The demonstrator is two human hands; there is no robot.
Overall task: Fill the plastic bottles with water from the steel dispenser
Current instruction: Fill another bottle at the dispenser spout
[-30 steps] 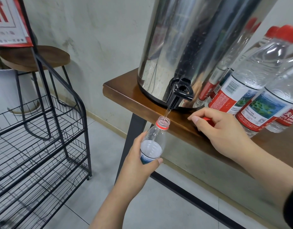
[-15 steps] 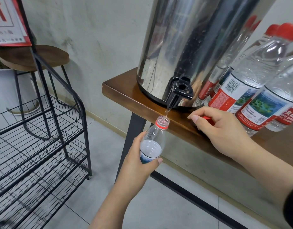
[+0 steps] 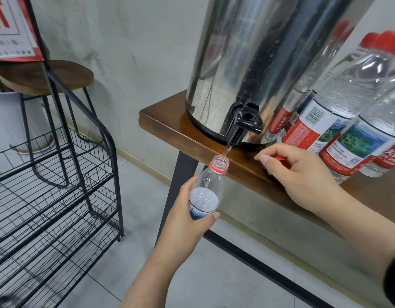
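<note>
While the left hand [image 3: 187, 210] wraps the labelled middle of the thin, soft-walled bottle [image 3: 206, 192], its open mouth sits under the black tap [image 3: 243, 125] of the steel dispenser [image 3: 247, 63], water trickling in. Right hand [image 3: 303, 174], resting on the table edge [image 3: 192, 143], pinches the red cap [image 3: 281, 160]. Grip lightly: likely squeezable, and heavier as it fills.

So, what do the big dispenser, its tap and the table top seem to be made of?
Dispenser: polished steel, by the look; its wall mirrors the bottles beside it.
Tap: black, slightly glossy, probably moulded plastic.
Table top: brown with a glossy finish and faint grain, likely varnished wood, though a veneer cannot be excluded.
</note>
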